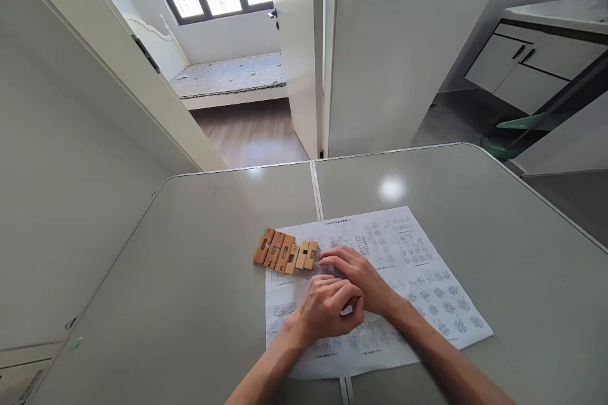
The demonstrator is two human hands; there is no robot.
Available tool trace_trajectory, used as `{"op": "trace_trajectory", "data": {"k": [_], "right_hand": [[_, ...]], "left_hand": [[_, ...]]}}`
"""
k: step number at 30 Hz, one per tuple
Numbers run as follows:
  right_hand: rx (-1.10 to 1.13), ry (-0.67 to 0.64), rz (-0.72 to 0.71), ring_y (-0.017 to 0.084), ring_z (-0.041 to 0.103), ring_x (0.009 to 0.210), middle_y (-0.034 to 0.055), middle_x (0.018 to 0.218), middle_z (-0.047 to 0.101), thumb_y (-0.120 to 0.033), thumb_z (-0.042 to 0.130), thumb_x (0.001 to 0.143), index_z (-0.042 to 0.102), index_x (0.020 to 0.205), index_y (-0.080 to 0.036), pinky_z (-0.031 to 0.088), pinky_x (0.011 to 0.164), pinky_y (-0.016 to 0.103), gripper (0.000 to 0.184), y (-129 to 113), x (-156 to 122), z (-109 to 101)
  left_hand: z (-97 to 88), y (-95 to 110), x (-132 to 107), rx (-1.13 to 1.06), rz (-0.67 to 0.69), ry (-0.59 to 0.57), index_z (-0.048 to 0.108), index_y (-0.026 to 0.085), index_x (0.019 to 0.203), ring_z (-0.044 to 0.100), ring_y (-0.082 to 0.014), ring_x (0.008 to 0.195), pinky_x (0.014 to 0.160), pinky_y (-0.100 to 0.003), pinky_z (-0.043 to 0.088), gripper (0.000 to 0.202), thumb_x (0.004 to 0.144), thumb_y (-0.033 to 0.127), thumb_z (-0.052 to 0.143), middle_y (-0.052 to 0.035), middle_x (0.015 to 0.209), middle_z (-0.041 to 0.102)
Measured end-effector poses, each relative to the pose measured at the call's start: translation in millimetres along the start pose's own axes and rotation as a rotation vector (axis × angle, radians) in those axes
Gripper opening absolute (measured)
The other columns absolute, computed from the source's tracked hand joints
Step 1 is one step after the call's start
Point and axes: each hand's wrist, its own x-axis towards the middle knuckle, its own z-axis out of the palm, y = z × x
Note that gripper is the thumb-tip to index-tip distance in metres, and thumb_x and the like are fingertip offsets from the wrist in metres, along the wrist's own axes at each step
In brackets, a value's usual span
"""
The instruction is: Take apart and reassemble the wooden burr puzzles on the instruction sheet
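1. A row of wooden pieces (pixel 284 254) is set out at the far left corner of a printed sheet (pixel 418 278); the row is laid partly on the paper and partly past its left edge, on the grey desk (pixel 213 278).
2. Six pieces seem to be included: three darker pieces (pixel 273 252) are placed at the left, three paler pieces (pixel 303 255) at the right. Slots or notches are cut into them, and figures are marked on some of the darker ones.
3. The right hand (pixel 356 272) is held low over the sheet, its fingers loosely spread and nothing seen in its grasp. Its fingertips are brought just beside the rightmost paler piece; whether that piece is touched cannot be told.
4. The left hand (pixel 330 307) is held on the near side of the right hand, partly covering it from view. Its fingers are curled towards the thumb; whether anything small is pinched there cannot be told.
5. By the look of it, the lining-up side by side, grouped by shade, is largely done. No piece is seen lifted or passed through another's slot, so any such fitting is judged not yet begun.
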Motion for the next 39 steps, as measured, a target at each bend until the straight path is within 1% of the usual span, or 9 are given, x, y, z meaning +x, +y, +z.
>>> {"op": "trace_trajectory", "data": {"k": [5,9,15,23,27,32,35,39], "right_hand": [[0.041,0.037,0.11,0.022,0.064,0.093,0.0063,0.109,0.069,-0.002,0.053,0.083,0.067,0.106,-0.025,0.054,0.081,0.034,0.035,-3.6,0.4,0.3],[0.079,0.046,0.134,0.02,0.063,0.087,0.0042,0.105,0.069,-0.001,0.054,0.079,0.067,0.097,-0.024,0.052,0.077,0.031,0.032,-1.3,0.4,1.5],[0.092,0.055,0.149,0.02,0.063,0.087,0.0034,0.104,0.068,0.0,0.056,0.076,0.067,0.097,-0.024,0.049,0.076,0.03,0.033,2.3,0.2,4.1],[0.087,0.063,0.145,0.02,0.063,0.086,0.0032,0.104,0.069,0.002,0.058,0.073,0.067,0.097,-0.024,0.048,0.074,0.029,0.036,3.5,0.5,5.3],[0.086,0.07,0.142,0.019,0.063,0.086,0.0027,0.103,0.069,0.001,0.059,0.073,0.067,0.096,-0.024,0.048,0.074,0.029,0.035,5.1,0.3,6.0],[0.09,0.063,0.143,0.019,0.063,0.085,0.0025,0.102,0.069,0.0,0.059,0.074,0.067,0.095,-0.024,0.048,0.074,0.029,0.033,5.6,-0.3,6.3],[0.101,0.064,0.149,0.019,0.062,0.084,0.0027,0.101,0.068,0.0,0.057,0.076,0.067,0.094,-0.024,0.048,0.074,0.029,0.032,4.4,-0.5,5.6],[0.107,0.071,0.144,0.019,0.062,0.084,0.0037,0.101,0.069,-0.001,0.057,0.078,0.068,0.096,-0.024,0.049,0.073,0.029,0.031,4.4,-0.3,5.6]], "left_hand": [[0.6,-3.9,0.1,0.01,-0.107,-0.018,0.056,0.024,0.075,0.06,-0.0143,0.047,0.052,-0.029,0.045,0.015,0.087,0.016,0.058,0.0039,0.055,0.064],[0.2,-3.8,2.9,0.008,-0.139,-0.022,0.055,0.024,0.075,0.059,-0.0142,0.048,0.05,-0.029,0.042,0.017,0.09,0.017,0.056,0.0032,0.056,0.064],[1.2,-6.1,2.7,-0.026,-0.171,-0.02,0.057,0.022,0.076,0.057,-0.0126,0.05,0.052,-0.027,0.041,0.017,0.092,0.018,0.055,0.0027,0.059,0.065],[1.1,-7.8,3.1,-0.066,-0.194,-0.018,0.057,0.021,0.074,0.053,-0.0109,0.05,0.053,-0.025,0.037,0.017,0.091,0.018,0.056,0.0033,0.059,0.064],[1.0,-8.0,2.7,-0.062,-0.189,-0.011,0.057,0.021,0.075,0.053,-0.011,0.051,0.053,-0.026,0.037,0.018,0.092,0.019,0.055,0.0031,0.059,0.064],[2.3,-9.1,1.0,-0.033,-0.151,0.002,0.057,0.021,0.075,0.054,-0.0106,0.05,0.052,-0.026,0.037,0.018,0.093,0.018,0.056,0.0034,0.059,0.064],[2.4,-9.1,-0.4,-0.016,-0.141,-0.001,0.057,0.021,0.075,0.052,-0.0099,0.046,0.051,-0.026,0.035,0.019,0.094,0.019,0.055,0.0045,0.055,0.062],[1.8,-9.5,-1.5,-0.018,-0.161,-0.03,0.057,0.021,0.077,0.048,-0.0093,0.043,0.047,-0.025,0.031,0.019,0.096,0.021,0.053,0.0053,0.053,0.059]]}}
